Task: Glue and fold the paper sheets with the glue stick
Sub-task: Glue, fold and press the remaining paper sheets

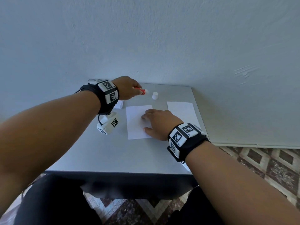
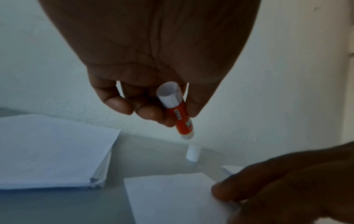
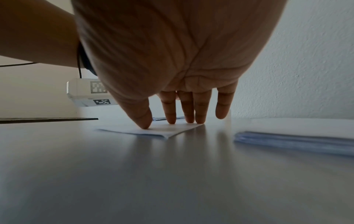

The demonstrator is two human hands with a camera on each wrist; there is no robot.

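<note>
A white paper sheet [image 1: 138, 122] lies flat in the middle of the grey table [image 1: 113, 153]. My right hand [image 1: 155, 122] presses on it with straight fingers [image 3: 171, 112] and thumb. At the back of the table my left hand [image 1: 128, 88] pinches an orange glue stick [image 1: 142, 91] above the surface. In the left wrist view the glue stick [image 2: 180, 115] points its uncapped end down toward its white cap [image 2: 193, 153]. The cap [image 1: 155, 95] stands upright on the table just right of the stick.
A stack of white sheets [image 1: 181, 111] lies at the right, near the table's right edge. Another pile of paper [image 2: 53, 151] sits at the back left under my left wrist. A wall rises directly behind the table. Patterned floor tiles [image 1: 259, 159] show to the right.
</note>
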